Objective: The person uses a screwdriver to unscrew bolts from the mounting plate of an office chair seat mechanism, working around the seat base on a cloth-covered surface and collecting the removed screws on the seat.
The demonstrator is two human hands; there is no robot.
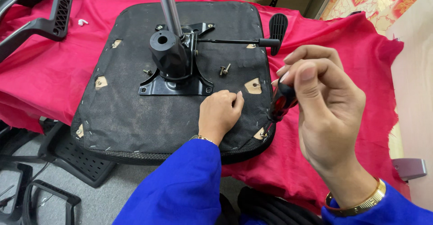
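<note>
Head view looks down on an upturned office chair seat (135, 112), its black underside up, lying on a red cloth (40, 76). At the seat's near right corner the right hand (329, 103) grips a red-and-black screwdriver (282, 102), tip down at a corner screw hole. Left of that corner the left hand (219, 114) rests on the fabric, fingers curled, pinching something too small to tell. Toward the seat's middle sits the black tilt mechanism plate (173, 78) with its gas cylinder (168, 4); loose bolts (224, 70) beside it suggest mounting is unfinished. Beyond the seat's far left corner lies a black armrest (49, 13). No packages, labels or signs show.
</note>
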